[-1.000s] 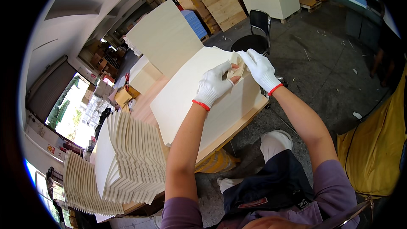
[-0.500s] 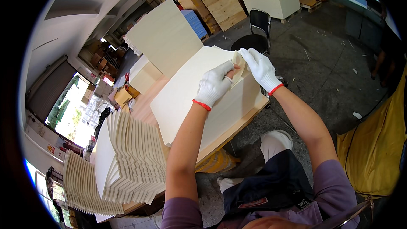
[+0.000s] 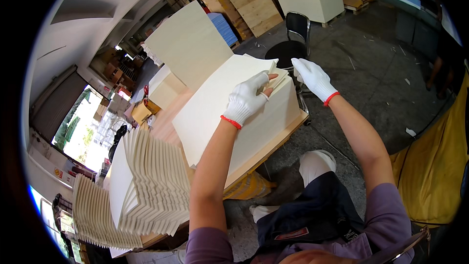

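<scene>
A tall stack of large cream paper sheets (image 3: pixel 207 105) lies on the wooden table before me. My left hand (image 3: pixel 246 99), in a white glove with a red cuff and bare fingertips, rests on the stack near its right corner. Its thumb and finger close on several sheet edges there, and the loosened corners (image 3: pixel 280 80) fan slightly apart. Just right of that corner, my right hand (image 3: pixel 315 82) hangs in the air in a matching glove. The fingers of that hand are pressed together, with nothing visible in them.
Fanned, wavy stacks of cream sheets (image 3: pixel 156 181) stand at the left on the table. Behind are a tall upright board-like stack (image 3: pixel 193 44) and a black chair (image 3: pixel 286 51). A yellow cover (image 3: pixel 430 161) hangs at the right. Scraps dot the grey floor (image 3: pixel 366 98).
My right hand has come off the sheet corner and moved right. The bent corner sheets have dropped back toward the stack. My left hand stays almost in place.
</scene>
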A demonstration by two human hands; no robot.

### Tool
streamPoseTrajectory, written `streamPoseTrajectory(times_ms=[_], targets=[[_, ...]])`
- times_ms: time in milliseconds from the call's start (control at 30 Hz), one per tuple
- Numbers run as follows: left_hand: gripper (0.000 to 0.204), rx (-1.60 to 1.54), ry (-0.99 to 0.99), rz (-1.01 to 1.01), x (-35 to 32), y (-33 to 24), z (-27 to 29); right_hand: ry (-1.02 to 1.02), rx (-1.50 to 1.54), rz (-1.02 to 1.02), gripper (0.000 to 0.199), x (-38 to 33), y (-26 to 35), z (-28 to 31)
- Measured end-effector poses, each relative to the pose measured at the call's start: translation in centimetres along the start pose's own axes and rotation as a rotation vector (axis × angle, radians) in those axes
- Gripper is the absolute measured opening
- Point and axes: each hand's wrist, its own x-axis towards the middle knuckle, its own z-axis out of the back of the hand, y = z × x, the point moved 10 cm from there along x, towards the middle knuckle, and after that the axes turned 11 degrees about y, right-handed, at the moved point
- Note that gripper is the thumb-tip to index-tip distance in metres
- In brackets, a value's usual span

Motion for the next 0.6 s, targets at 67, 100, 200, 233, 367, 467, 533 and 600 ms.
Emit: streamPoseTrajectory(times_ms=[67,100,200,233,367,467,533,600], targets=[[0.039,-0.014,0.003,0.023,-0.3,-0.2,0.1,0.063,-0.067,-0.035,0.061,-0.2,0.6,-0.6],[0.039,-0.016,-0.005,0.003,-0.3,-0.3,0.2,0.092,-0.102,-0.053,0.061,-0.3,0.7,-0.9],[0.040,-0.020,-0.015,-0.031,-0.4,-0.4,0.3,0.104,-0.168,0.022,0.065,0.0,1.0,-2.0],[0.041,-0.019,-0.009,-0.026,-0.4,-0.5,0.3,0.104,-0.185,0.037,0.065,0.0,1.0,-2.2],[0.040,-0.101,0.015,-0.010,-0.3,-0.4,0.2,0.015,0.093,0.001,0.067,0.1,-0.7,-1.5],[0.044,-0.019,-0.087,-0.115,-0.6,-0.4,0.5,0.166,0.013,-0.139,0.061,0.3,-0.6,-2.5],[0.046,0.034,-0.094,-0.049,-0.7,-0.4,0.6,0.158,-0.250,-0.039,0.058,-0.6,1.4,-2.3],[0.047,0.104,-0.099,-0.009,-0.5,-0.4,0.5,0.124,-0.420,0.061,0.052,-0.9,2.6,-2.2]])
